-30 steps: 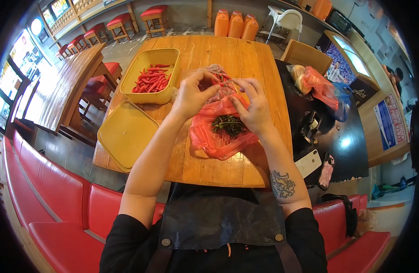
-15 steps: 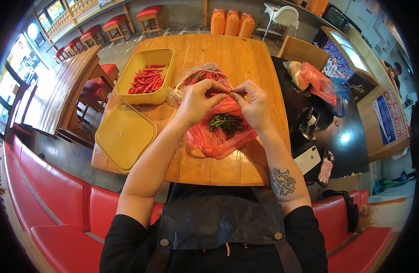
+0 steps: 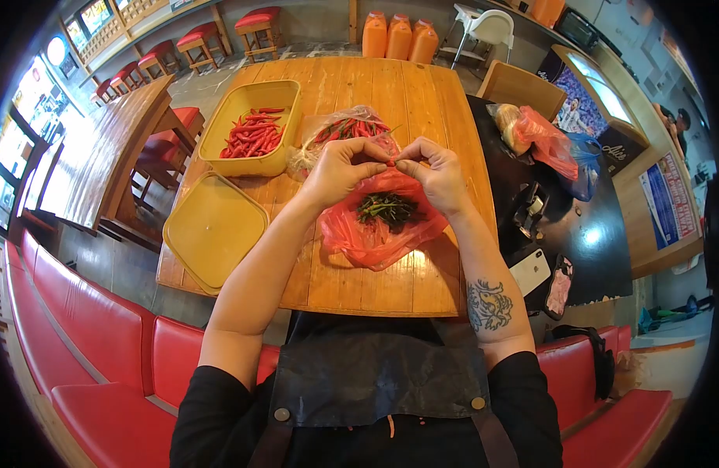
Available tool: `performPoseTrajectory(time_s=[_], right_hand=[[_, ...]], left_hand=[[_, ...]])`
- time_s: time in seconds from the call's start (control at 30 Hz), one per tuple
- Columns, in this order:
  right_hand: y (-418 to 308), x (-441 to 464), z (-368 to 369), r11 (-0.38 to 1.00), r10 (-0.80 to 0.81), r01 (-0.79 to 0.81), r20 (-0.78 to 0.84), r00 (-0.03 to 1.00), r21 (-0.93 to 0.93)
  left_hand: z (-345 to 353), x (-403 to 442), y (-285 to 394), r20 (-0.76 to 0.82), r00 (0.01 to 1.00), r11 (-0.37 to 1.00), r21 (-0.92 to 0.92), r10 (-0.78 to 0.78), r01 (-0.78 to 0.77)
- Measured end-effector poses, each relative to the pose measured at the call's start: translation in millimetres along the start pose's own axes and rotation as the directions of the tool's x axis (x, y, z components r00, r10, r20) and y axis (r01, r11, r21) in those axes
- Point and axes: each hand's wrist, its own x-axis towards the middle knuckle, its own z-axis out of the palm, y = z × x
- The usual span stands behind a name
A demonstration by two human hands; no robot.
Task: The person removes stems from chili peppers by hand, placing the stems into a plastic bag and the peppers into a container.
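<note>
Above the wooden table (image 3: 359, 288), my left hand (image 3: 340, 169) and my right hand (image 3: 436, 173) meet fingertip to fingertip. Both are pinched on a small red chili (image 3: 390, 163), mostly covered by the fingers. Below them lies an open red plastic bag (image 3: 351, 242) with a pile of green stems (image 3: 387, 209) in it. Just beyond my left hand is a clear bag (image 3: 303, 160) of red chilies (image 3: 358, 129). A yellow tub (image 3: 254, 166) at the left holds many red chilies (image 3: 252, 134), and its yellow lid (image 3: 215, 228) lies flat nearer to me.
On the black table (image 3: 593, 273) at the right are a white phone (image 3: 529, 273), a pink-patterned case (image 3: 560, 288), a dark object (image 3: 531, 210) and filled plastic bags (image 3: 548, 144). A wooden chair (image 3: 521, 86) stands behind it. A person (image 3: 678, 125) is at the far right edge.
Both hands have come together from slightly apart, with the fingertips now touching around the chili. The view has shifted slightly, and more of the clear bag shows.
</note>
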Motion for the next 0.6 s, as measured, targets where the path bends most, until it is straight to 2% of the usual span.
performPoseTrajectory(time_s=[0.03, 0.1, 0.23, 0.3, 0.33, 0.4, 0.43, 0.47, 0.5, 0.53, 0.57, 0.6], right_hand=[[0, 0, 0, 1.0, -0.001, 0.001, 0.0, 1.0, 0.0], [1, -1, 0, 0.944, 0.125, -0.143, 0.079, 0.989, 0.298], [1, 0, -5, 0.906, 0.167, -0.203, 0.125, 0.978, 0.371], [3, 0, -10, 0.94, 0.179, -0.207, 0.124, 0.976, 0.272], [2, 0, -12, 0.94, 0.177, -0.205, 0.126, 0.976, 0.272], [-1, 0, -14, 0.984, 0.175, -0.169, 0.16, 0.971, -0.052], [-3, 0, -13, 0.985, 0.173, -0.167, 0.161, 0.972, -0.049], [-5, -2, -11, 0.991, 0.118, -0.102, 0.207, 0.971, -0.083], [-6, -3, -10, 0.993, 0.066, -0.037, 0.256, 0.965, -0.115], [-7, -4, -9, 0.993, 0.063, -0.034, 0.259, 0.964, -0.114], [-7, -4, -7, 0.972, -0.001, 0.074, 0.313, 0.95, -0.223], [-10, -5, -5, 0.929, -0.056, 0.185, 0.373, 0.926, -0.32]], left_hand=[[0, 0, -1, 0.0, 1.0, 1.0, 0.0, 0.0, 0.0], [-1, 0, 0, -0.003, 0.998, 0.998, 0.007, 0.059, -0.059], [-3, -2, 10, 0.018, 1.0, 0.998, -0.064, -0.002, 0.004], [-12, -4, 19, -0.12, 0.99, 0.992, 0.116, 0.067, -0.053], [-21, -3, 24, -0.188, 0.951, 0.936, 0.301, 0.246, -0.182], [-43, -6, 36, -0.397, 0.822, 0.842, 0.511, 0.407, -0.17], [-61, -4, 38, -0.423, 0.739, 0.753, 0.636, 0.524, -0.169], [-78, -9, 39, -0.478, 0.755, 0.767, 0.64, 0.448, -0.049], [-89, -13, 37, -0.48, 0.755, 0.767, 0.64, 0.447, -0.046], [-98, -14, 34, -0.485, 0.693, 0.627, 0.776, 0.533, 0.061], [-104, -14, 29, -0.464, 0.634, 0.464, 0.867, 0.619, 0.182], [-102, -14, 29, -0.49, 0.614, 0.398, 0.869, 0.619, 0.293]])
